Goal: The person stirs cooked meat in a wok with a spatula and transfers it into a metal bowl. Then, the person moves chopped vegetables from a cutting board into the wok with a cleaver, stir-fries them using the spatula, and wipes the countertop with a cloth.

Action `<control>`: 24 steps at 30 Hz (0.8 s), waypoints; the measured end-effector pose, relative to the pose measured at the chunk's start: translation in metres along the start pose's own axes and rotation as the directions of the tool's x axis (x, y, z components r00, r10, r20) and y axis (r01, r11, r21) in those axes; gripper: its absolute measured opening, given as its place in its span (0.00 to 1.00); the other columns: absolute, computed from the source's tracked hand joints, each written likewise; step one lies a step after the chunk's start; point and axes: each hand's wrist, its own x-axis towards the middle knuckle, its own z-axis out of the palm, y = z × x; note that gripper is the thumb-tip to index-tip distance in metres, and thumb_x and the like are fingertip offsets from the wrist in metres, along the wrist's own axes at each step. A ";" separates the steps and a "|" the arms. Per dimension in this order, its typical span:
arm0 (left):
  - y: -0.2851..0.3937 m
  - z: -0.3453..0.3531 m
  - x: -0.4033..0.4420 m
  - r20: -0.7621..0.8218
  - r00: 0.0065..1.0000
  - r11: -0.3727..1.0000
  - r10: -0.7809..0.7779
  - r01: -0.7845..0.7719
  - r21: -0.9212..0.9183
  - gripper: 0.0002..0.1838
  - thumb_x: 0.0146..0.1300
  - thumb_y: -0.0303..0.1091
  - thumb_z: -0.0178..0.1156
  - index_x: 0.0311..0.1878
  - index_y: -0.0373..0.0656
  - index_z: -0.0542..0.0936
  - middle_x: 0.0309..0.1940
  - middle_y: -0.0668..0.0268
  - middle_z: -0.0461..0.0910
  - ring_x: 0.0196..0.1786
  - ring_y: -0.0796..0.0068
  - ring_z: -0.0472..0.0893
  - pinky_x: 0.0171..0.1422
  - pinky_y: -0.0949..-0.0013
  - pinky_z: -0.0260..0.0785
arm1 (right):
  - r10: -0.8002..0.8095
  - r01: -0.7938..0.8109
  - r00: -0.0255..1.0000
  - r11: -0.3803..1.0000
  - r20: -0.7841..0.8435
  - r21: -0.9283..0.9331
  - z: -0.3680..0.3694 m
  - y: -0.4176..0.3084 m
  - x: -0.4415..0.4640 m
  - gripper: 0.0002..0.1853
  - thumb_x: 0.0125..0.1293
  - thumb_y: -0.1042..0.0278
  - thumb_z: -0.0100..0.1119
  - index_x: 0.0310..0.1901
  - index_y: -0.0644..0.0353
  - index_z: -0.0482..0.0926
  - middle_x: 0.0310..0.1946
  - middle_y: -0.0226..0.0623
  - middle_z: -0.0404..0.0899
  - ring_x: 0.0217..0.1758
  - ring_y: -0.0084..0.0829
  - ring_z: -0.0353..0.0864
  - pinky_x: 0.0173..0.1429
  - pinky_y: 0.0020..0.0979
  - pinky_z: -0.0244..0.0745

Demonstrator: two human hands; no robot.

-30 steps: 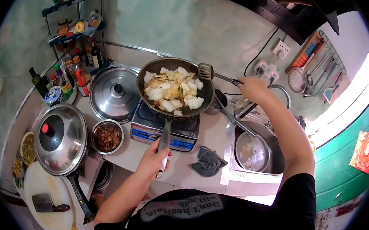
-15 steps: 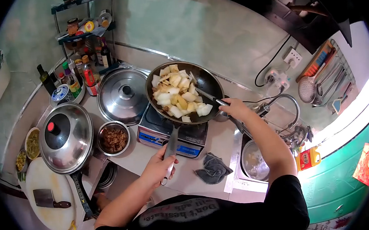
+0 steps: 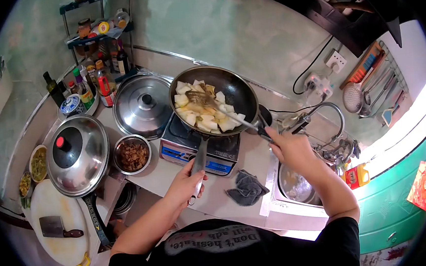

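In the head view, a pale green wall (image 3: 186, 31) backs a counter (image 3: 218, 202) bearing a stove (image 3: 223, 152). The left hand (image 3: 184, 185) grips the handle (image 3: 202, 155) of a pan (image 3: 238, 87) over the stove; the right hand (image 3: 293, 149) grasps a spatula (image 3: 242, 121), its blurred blade among pale chunks (image 3: 226, 124).

A pale counter (image 3: 249, 160) carries a stove (image 3: 217, 157), a bowl (image 3: 147, 157) to its left and a crumpled cloth (image 3: 247, 189) near its front right corner. A board (image 3: 58, 250) lies on the left wing; a sink (image 3: 276, 194) is set in at right.
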 end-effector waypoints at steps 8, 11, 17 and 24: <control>-0.002 0.000 0.000 -0.013 1.000 1.000 0.018 -0.018 -0.025 0.25 0.60 0.30 0.48 0.61 0.49 0.57 0.31 0.65 0.71 0.20 0.80 0.69 0.17 0.78 0.62 | -0.013 0.012 0.997 1.000 0.072 0.024 0.061 0.003 0.034 0.21 0.54 0.63 0.52 0.52 0.52 0.65 0.20 0.42 0.73 0.25 0.42 0.75 0.28 0.40 0.69; -0.001 0.002 -0.002 -0.024 0.999 0.999 0.039 -0.040 -0.034 0.23 0.59 0.30 0.49 0.59 0.48 0.60 0.31 0.64 0.69 0.18 0.79 0.68 0.17 0.77 0.61 | 0.080 -0.081 0.994 0.997 0.070 0.005 0.063 0.028 0.044 0.20 0.54 0.63 0.52 0.50 0.53 0.67 0.25 0.44 0.76 0.28 0.44 0.76 0.32 0.41 0.69; 0.001 -0.001 0.000 0.015 1.000 1.000 0.015 -0.015 -0.019 0.25 0.60 0.31 0.48 0.61 0.49 0.57 0.32 0.66 0.70 0.20 0.80 0.69 0.17 0.78 0.62 | 0.281 -0.292 0.956 0.932 0.081 0.216 0.018 0.063 0.055 0.20 0.54 0.63 0.50 0.49 0.57 0.70 0.34 0.48 0.77 0.38 0.47 0.76 0.43 0.41 0.70; -0.001 -0.002 -0.001 0.051 0.999 0.999 0.015 -0.013 -0.041 0.25 0.61 0.31 0.48 0.62 0.51 0.57 0.33 0.65 0.69 0.20 0.80 0.69 0.18 0.78 0.62 | 0.311 -0.361 0.926 0.894 0.213 0.265 0.057 0.057 0.125 0.21 0.52 0.64 0.52 0.50 0.55 0.71 0.43 0.50 0.73 0.47 0.46 0.72 0.49 0.38 0.67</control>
